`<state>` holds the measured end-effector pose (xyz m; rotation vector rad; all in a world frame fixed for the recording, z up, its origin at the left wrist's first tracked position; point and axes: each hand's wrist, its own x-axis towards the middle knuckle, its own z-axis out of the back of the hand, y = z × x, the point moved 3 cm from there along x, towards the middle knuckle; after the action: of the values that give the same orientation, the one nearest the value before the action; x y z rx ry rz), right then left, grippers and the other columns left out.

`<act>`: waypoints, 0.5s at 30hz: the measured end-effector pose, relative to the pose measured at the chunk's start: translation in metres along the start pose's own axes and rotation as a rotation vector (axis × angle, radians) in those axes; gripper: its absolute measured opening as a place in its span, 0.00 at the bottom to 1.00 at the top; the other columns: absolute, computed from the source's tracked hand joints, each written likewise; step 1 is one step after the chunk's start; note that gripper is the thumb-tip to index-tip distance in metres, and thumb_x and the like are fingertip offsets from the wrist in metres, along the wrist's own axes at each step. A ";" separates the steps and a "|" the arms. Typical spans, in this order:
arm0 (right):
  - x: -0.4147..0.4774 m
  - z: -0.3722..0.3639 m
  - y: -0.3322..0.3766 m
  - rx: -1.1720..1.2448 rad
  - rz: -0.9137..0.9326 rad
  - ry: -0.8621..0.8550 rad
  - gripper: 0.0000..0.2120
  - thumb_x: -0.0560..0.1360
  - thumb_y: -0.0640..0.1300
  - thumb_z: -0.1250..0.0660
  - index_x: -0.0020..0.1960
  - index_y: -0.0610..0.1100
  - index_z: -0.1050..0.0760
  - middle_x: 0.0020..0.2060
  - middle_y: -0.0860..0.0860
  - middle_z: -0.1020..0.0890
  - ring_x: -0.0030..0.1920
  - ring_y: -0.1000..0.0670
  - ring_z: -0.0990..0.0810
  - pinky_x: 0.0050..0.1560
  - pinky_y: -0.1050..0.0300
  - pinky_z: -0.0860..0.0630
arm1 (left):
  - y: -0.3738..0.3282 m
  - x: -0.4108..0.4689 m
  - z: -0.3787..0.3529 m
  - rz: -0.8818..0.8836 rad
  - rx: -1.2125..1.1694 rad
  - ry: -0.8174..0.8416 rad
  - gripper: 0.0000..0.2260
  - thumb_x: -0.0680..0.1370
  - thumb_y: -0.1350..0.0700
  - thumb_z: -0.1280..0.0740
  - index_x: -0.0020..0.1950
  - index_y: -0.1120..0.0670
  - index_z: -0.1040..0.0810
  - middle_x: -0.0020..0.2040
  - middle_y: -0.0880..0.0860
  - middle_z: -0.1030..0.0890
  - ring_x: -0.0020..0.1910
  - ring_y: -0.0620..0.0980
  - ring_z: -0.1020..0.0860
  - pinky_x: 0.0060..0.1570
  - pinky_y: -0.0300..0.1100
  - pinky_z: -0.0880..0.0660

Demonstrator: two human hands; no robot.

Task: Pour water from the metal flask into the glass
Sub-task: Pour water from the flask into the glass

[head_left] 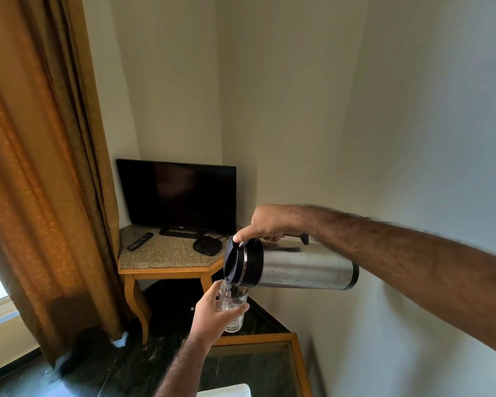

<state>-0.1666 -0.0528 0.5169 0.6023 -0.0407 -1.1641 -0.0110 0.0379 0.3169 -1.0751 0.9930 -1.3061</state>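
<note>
The metal flask [301, 267] is tipped almost level in mid-air, its dark lid end to the left. My right hand [265, 224] grips its black handle from above, with the index finger pressed on the lid's top edge. Water runs from the spout into the clear glass [235, 306] just below it. My left hand [215, 313] is wrapped around the glass from the left and holds it up, slightly tilted, with some water inside.
A wooden corner table [166, 263] with a stone top carries a dark television [178, 194], a remote [139, 241] and a small black box [207, 245]. A brown curtain [40, 181] hangs left. A glass-topped wooden table [295, 365] sits below my hands, beside the right wall.
</note>
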 end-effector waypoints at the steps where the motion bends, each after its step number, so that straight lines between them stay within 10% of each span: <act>1: 0.001 0.000 0.000 0.003 0.004 0.007 0.19 0.76 0.61 0.27 0.37 0.46 0.21 0.28 0.52 0.32 0.28 0.53 0.34 0.30 0.60 0.35 | 0.000 0.000 0.000 0.000 0.003 0.001 0.24 0.71 0.59 0.18 0.56 0.37 0.24 0.54 0.47 0.14 0.49 0.32 0.15 0.45 0.33 0.18; 6: 0.006 0.004 0.002 0.013 0.010 0.011 0.20 0.75 0.62 0.27 0.48 0.44 0.13 0.26 0.53 0.34 0.26 0.53 0.37 0.29 0.59 0.37 | 0.001 0.003 -0.002 -0.007 0.008 -0.002 0.24 0.71 0.60 0.19 0.57 0.37 0.24 0.53 0.46 0.14 0.49 0.33 0.15 0.37 0.26 0.21; 15: 0.006 0.007 0.002 -0.006 -0.003 0.012 0.23 0.75 0.61 0.26 0.27 0.49 0.21 0.25 0.53 0.34 0.26 0.52 0.37 0.30 0.58 0.37 | 0.000 0.003 0.000 0.006 0.015 -0.012 0.24 0.71 0.60 0.19 0.55 0.37 0.25 0.51 0.42 0.15 0.47 0.29 0.16 0.43 0.30 0.20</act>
<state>-0.1650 -0.0612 0.5222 0.6038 -0.0263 -1.1632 -0.0113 0.0347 0.3173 -1.0666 0.9749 -1.2992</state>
